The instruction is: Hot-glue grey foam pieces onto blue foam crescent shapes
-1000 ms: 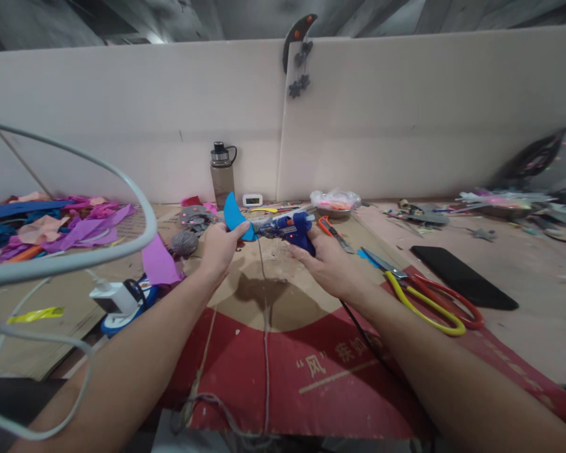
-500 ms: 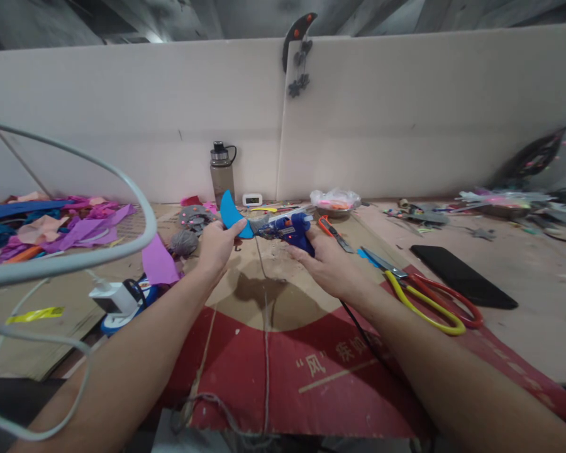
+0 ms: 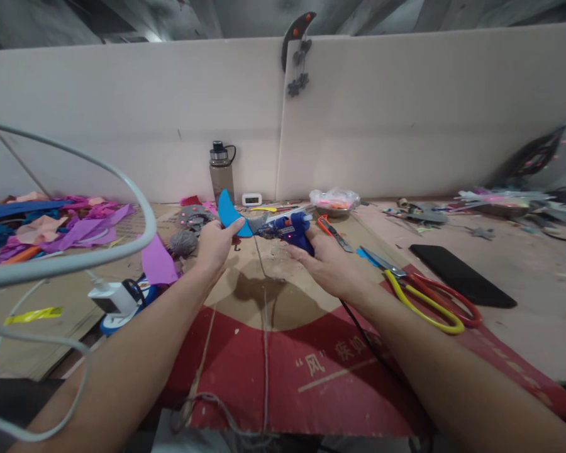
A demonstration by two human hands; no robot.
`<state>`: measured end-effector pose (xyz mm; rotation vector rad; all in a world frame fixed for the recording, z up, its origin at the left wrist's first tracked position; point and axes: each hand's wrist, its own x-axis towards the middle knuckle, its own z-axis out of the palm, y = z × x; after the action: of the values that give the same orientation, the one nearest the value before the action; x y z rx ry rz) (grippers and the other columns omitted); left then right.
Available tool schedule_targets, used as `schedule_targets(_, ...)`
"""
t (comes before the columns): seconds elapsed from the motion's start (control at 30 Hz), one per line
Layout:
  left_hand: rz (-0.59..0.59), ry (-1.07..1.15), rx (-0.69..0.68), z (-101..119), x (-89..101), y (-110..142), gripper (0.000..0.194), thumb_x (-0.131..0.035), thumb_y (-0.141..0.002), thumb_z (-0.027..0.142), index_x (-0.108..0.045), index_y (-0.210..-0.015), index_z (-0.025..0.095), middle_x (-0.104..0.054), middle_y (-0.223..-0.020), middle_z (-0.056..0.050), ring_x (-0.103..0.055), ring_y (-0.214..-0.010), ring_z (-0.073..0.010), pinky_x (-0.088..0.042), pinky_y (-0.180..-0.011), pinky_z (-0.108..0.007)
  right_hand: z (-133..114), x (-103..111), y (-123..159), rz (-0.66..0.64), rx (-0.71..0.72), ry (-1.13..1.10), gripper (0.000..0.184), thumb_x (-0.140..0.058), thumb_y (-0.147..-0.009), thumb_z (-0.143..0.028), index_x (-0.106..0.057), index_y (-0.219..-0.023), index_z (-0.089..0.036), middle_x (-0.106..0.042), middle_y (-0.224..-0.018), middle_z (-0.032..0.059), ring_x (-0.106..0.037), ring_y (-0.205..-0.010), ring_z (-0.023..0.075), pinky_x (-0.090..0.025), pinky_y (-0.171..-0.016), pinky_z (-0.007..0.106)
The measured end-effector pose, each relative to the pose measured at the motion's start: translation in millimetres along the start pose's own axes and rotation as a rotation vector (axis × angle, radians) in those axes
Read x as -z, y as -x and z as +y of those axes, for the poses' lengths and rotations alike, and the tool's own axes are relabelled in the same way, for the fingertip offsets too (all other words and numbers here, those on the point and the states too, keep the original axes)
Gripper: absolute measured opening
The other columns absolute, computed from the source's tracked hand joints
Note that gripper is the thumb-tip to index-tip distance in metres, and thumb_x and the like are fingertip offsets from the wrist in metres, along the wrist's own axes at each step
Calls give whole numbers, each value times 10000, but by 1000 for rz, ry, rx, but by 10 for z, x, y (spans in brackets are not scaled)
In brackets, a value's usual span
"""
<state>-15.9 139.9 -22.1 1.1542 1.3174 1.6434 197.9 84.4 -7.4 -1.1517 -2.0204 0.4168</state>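
Observation:
Between thumb and fingers, my left hand (image 3: 218, 241) pinches a blue crescent-shaped piece (image 3: 229, 214). Grey yarn (image 3: 265, 352) hangs from the crescent's right end and trails down over the cardboard. My right hand (image 3: 323, 258) is wrapped round the handle of a blue glue gun (image 3: 295, 231), its nozzle pointing left at that yarn-covered end. Whether the nozzle touches the yarn I cannot tell. A grey yarn ball (image 3: 184, 242) lies just left of my left hand.
Red-and-brown cardboard (image 3: 330, 396) lies under my hands. On the right are scissors (image 3: 419, 292), a black phone (image 3: 462, 274) and an orange utility knife (image 3: 334, 233). A bottle (image 3: 222, 176) stands behind. A pale curved tube (image 3: 136, 195) and a charger (image 3: 113, 297) are at the left.
My left hand has shifted slightly left with the blue crescent, and more grey yarn shows at the crescent's right end. The glue gun has hardly moved.

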Motion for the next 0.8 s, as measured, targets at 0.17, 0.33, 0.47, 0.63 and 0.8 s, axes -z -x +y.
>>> schedule_targets(0.17,-50,99,-10,50,2,27,307,-745,-534,375,-602,-663,137,-636,-604,-31,-552,-497,-121,-400,-497,-239,-11,9,-8,18,-68,-91,230,-487,-821,-360,-566,-952,-188,-633,-816,54,-572,-726,186,-446,-663,320)
schedule_targets(0.33,-69,122,44,39,-8,39,296,-747,-525,363,-606,-673,148,-642,-612,-27,-586,-537,-140,-412,-509,-245,5,16,-33,-36,-212,-663,194,-492,-809,-384,-516,-845,-195,-602,-707,1,-443,-473,90,-379,-453,234)
schedule_targets(0.47,-77,145,90,54,-32,67,288,-755,-522,342,-596,-665,149,-648,-630,-33,-579,-521,-130,-405,-489,-239,103,58,-86,-41,-313,-903,225,-465,-825,-401,-529,-902,-199,-654,-887,52,-520,-553,105,-432,-484,245)
schedule_targets(0.63,-87,149,110,75,-43,87,263,-750,-535,324,-584,-643,151,-639,-615,-33,-572,-511,-131,-379,-471,-237,361,85,-201,85,-555,-883,227,-479,-814,-389,-571,-842,-184,-658,-813,73,-592,-643,147,-482,-534,275)
schedule_targets(0.8,-52,136,93,57,-36,69,254,-743,-542,335,-592,-653,164,-658,-651,-34,-581,-531,-136,-391,-492,-242,686,27,-301,162,-672,-343,216,-481,-787,-373,-543,-685,-193,-630,-680,72,-584,-602,179,-451,-510,299)
